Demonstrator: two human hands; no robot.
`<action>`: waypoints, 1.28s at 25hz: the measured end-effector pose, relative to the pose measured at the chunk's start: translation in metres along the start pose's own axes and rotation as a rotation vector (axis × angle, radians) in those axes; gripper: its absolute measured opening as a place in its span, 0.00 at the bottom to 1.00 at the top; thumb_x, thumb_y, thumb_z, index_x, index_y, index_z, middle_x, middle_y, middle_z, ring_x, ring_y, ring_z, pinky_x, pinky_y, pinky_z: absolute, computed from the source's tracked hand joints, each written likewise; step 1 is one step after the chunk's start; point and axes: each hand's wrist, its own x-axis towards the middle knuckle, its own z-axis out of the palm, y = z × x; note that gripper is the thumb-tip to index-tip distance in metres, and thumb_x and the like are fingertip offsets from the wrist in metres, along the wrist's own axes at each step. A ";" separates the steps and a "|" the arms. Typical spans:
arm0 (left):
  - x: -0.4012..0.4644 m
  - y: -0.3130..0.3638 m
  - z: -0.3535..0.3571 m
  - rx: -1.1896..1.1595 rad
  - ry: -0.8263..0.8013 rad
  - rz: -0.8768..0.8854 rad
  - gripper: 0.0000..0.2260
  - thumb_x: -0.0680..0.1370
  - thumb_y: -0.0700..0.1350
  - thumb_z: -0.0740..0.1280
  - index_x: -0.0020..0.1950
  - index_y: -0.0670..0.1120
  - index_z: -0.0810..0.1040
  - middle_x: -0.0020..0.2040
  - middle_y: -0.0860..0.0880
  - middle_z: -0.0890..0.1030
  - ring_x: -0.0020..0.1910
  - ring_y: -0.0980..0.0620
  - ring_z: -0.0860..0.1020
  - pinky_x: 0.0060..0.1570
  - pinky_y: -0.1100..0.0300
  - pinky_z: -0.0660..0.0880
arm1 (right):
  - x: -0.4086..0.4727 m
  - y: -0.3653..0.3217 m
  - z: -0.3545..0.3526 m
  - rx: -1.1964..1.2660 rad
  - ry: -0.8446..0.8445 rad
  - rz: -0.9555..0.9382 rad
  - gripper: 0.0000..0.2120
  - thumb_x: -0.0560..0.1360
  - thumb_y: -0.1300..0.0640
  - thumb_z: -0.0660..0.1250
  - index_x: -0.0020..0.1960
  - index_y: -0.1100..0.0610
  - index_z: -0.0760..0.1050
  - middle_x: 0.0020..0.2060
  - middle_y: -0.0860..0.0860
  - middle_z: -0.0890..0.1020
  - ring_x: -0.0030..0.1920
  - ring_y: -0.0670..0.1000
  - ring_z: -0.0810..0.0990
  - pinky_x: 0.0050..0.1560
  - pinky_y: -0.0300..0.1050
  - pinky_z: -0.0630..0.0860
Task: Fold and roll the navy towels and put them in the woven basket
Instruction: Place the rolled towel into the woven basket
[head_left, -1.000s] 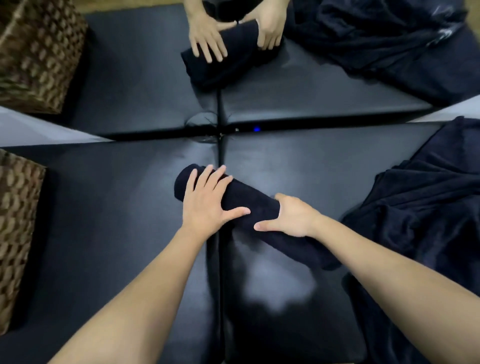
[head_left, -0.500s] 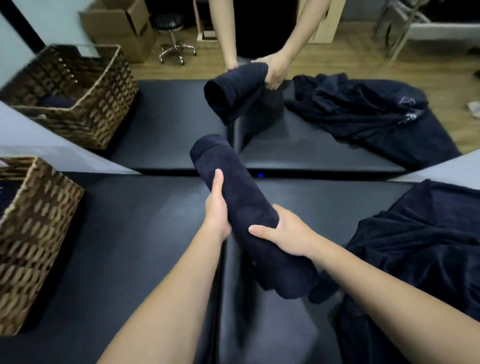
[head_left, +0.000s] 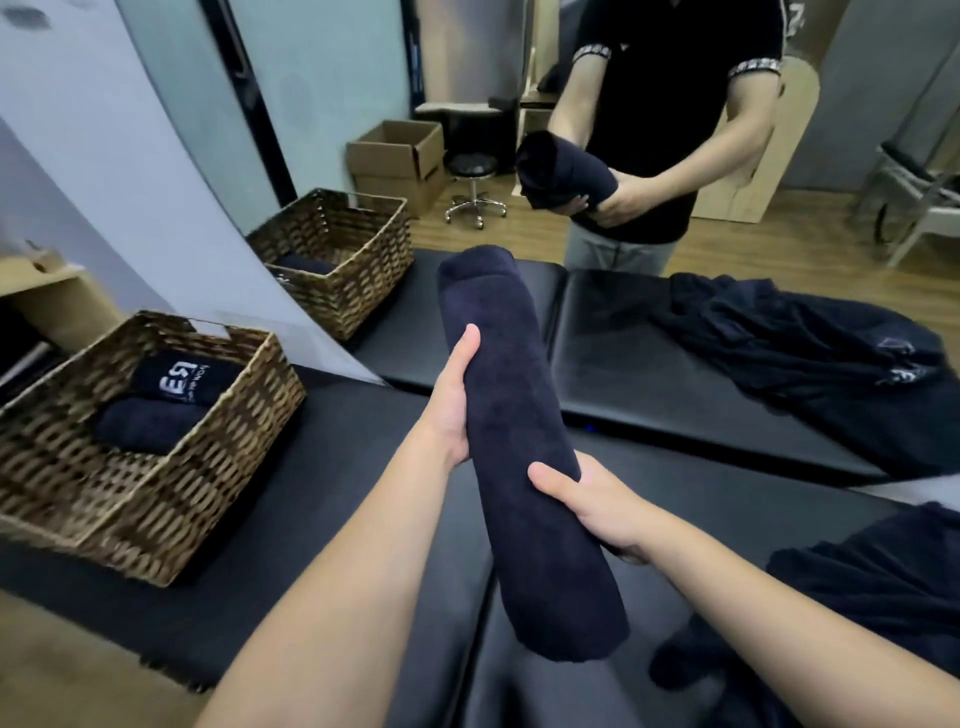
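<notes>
Lifted clear of the black padded table (head_left: 322, 499) where it was lying a second ago, the rolled navy towel (head_left: 519, 447) is now being carried in the air, and the view has tipped up so that the woven basket (head_left: 171, 499) is showing in full.

The left hand (head_left: 452, 410) is cupping the roll's left side near its middle, palm against the cloth, thumb lying straight up along it; its fingers are hidden behind the roll. The right hand (head_left: 597, 504) is gripping the roll lower down from the right, thumb wrapping across the front, fingers curling out of sight underneath. The roll is running lengthwise away from the person, far end beyond the left hand, near end hanging below the right.

The towel is looking soft, thick and fairly light, and likely to sag or unroll if it is held by one end only. A hold around the middle, squeezing the layers together, is probably the safest.

The basket is sitting on the table, to the left of the left hand and well apart from it, with two rolled towels (head_left: 156, 415) already lying inside. A loose heap of navy towels (head_left: 893, 587) is lying to the right of the right hand. A mirror (head_left: 675, 104) beyond the hands is reflecting the whole scene.
</notes>
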 end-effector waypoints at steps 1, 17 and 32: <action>-0.008 0.007 -0.003 -0.008 0.012 0.037 0.32 0.72 0.67 0.67 0.62 0.43 0.81 0.58 0.41 0.84 0.56 0.44 0.83 0.63 0.47 0.75 | 0.001 -0.004 0.008 0.001 -0.014 -0.020 0.23 0.75 0.41 0.70 0.65 0.52 0.75 0.58 0.47 0.85 0.59 0.49 0.83 0.56 0.43 0.79; -0.124 0.113 -0.199 0.042 0.225 0.417 0.41 0.66 0.64 0.78 0.72 0.43 0.74 0.65 0.41 0.81 0.65 0.42 0.79 0.69 0.45 0.73 | 0.059 -0.029 0.238 0.035 -0.130 -0.151 0.36 0.67 0.29 0.72 0.67 0.51 0.76 0.61 0.49 0.84 0.62 0.51 0.82 0.65 0.53 0.75; -0.222 0.240 -0.419 0.058 0.328 0.452 0.36 0.71 0.66 0.72 0.72 0.46 0.75 0.65 0.45 0.82 0.65 0.46 0.80 0.69 0.47 0.73 | 0.179 -0.077 0.453 -0.324 -0.236 -0.301 0.21 0.76 0.37 0.67 0.63 0.47 0.77 0.56 0.42 0.85 0.57 0.43 0.83 0.59 0.46 0.77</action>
